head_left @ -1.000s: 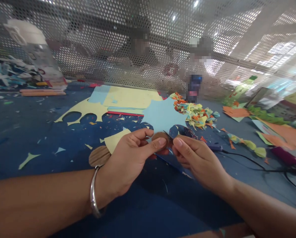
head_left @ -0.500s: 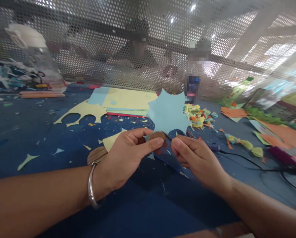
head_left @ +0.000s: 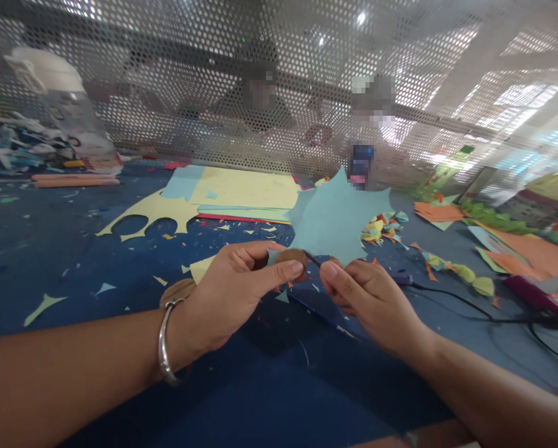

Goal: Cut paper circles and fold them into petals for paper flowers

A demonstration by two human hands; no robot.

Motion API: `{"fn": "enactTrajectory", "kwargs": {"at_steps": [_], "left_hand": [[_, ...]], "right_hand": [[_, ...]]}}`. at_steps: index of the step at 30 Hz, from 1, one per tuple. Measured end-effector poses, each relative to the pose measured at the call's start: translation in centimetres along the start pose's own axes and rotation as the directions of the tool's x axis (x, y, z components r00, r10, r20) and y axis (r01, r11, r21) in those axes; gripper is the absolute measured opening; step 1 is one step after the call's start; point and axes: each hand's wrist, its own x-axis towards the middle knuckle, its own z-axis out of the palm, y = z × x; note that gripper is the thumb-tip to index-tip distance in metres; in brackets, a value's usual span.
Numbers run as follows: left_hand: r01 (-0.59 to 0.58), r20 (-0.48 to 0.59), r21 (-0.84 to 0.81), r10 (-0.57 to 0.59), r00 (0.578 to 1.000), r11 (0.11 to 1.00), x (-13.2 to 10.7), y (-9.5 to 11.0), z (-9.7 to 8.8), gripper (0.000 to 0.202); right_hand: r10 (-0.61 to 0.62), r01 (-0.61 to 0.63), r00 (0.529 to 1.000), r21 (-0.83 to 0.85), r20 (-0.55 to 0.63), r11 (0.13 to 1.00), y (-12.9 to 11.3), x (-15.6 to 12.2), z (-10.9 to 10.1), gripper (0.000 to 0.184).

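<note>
My left hand (head_left: 241, 280), with a silver bangle at the wrist, is closed. Between thumb and fingers it pinches a small brown disc (head_left: 291, 255) and the lower edge of a light blue sheet of paper (head_left: 332, 214) with scalloped, pointed edges. My right hand (head_left: 358, 283) is closed on a thin dark tool (head_left: 312, 258). That tool points at the disc's edge; its kind is unclear, as my fingers hide most of it. A yellow paper piece (head_left: 202, 269) and a brown rounded object (head_left: 176, 292) lie behind my left wrist.
Stacked coloured sheets (head_left: 246, 186) and a yellow sheet with round cut-outs (head_left: 167, 208) lie ahead. A bottle (head_left: 80, 118) stands back left. A pile of scraps (head_left: 382, 227), a black cable (head_left: 466, 305) and a purple object (head_left: 535, 298) are at right. People sit behind a perforated screen (head_left: 176, 81).
The blue paper has turned and shifted right, and now covers more of the scrap pile. Both hands keep their pinch, the left a little further left in view.
</note>
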Motion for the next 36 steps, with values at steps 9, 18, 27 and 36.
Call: {"fn": "enactTrajectory", "kwargs": {"at_steps": [9,18,27,36], "left_hand": [[0.004,0.016,0.003,-0.004,1.000,1.000,0.0,0.2,0.1,0.014],[-0.009,0.037,-0.023,0.010,0.999,1.000,0.1,0.0,-0.2,0.011],[-0.018,0.076,0.096,0.010,0.997,0.995,0.8,-0.1,-1.0,0.013],[0.001,0.084,0.215,-0.020,0.996,0.977,1.0,0.4,-1.5,0.020]], "right_hand": [[0.016,-0.016,1.000,-0.021,0.016,1.000,0.0,0.1,-0.2,0.062],[0.025,-0.025,0.999,-0.014,0.023,1.000,0.5,0.1,-0.4,0.061],[-0.027,0.027,1.000,-0.060,-0.008,0.998,0.6,0.4,-0.5,0.053],[-0.030,0.028,0.999,-0.093,-0.019,0.995,0.9,0.5,-0.7,0.059]]}}
